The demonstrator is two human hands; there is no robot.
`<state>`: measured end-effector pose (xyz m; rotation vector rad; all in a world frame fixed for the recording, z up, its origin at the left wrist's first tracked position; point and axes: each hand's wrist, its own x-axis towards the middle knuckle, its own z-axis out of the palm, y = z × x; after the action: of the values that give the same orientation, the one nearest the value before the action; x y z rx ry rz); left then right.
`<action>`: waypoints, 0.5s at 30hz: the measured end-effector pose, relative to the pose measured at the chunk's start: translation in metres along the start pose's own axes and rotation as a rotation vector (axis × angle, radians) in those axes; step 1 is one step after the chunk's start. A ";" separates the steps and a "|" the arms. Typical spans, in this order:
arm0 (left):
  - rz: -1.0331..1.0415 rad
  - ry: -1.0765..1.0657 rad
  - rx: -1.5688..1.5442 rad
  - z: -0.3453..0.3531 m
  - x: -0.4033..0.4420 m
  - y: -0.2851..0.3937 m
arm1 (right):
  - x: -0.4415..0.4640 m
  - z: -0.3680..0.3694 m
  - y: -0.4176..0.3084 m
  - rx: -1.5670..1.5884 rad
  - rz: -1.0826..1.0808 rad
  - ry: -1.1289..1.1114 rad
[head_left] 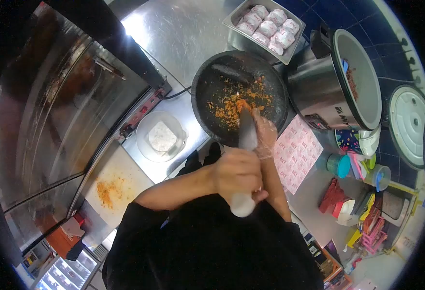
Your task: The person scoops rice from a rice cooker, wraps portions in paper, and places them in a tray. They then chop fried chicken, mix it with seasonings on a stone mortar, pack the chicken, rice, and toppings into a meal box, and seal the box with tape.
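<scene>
My left hand (239, 174) is closed around the white handle (243, 205) of a knife. Its broad blade (248, 131) points away from me, over the near rim of a dark round bowl (200, 104). My right hand (265, 130), in a clear plastic glove, reaches into the bowl beside the blade, its fingers partly hidden. They are closed at an orange-brown piece of food (242, 104) by the knife's tip; its exact kind is unclear. Orange crumbs and small chopped bits (227, 108) lie scattered over the bowl's bottom.
Behind the bowl stands a metal tray (232, 24) of paper-wrapped items. A large steel cooker (319, 77) is at the right, near printed paper (299, 152). Left are a clear tub with white contents (161, 136), a crumb-strewn cutting board (125, 169) and a glass-fronted appliance (53, 121).
</scene>
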<state>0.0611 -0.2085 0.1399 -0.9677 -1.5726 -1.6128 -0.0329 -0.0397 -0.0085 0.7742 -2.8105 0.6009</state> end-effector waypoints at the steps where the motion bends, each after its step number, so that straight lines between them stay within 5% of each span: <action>1: -0.034 0.045 -0.002 -0.009 0.001 0.002 | 0.004 -0.012 -0.011 0.049 -0.017 0.000; 9: -0.283 0.789 -0.144 -0.060 0.015 0.022 | 0.010 -0.013 -0.024 0.059 0.110 0.021; 15: -0.299 0.775 -0.196 -0.074 0.013 0.008 | 0.027 -0.012 -0.028 0.051 0.103 -0.030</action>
<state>0.0576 -0.2820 0.1557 -0.1260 -1.0521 -2.0389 -0.0405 -0.0684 0.0186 0.6559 -2.8868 0.6859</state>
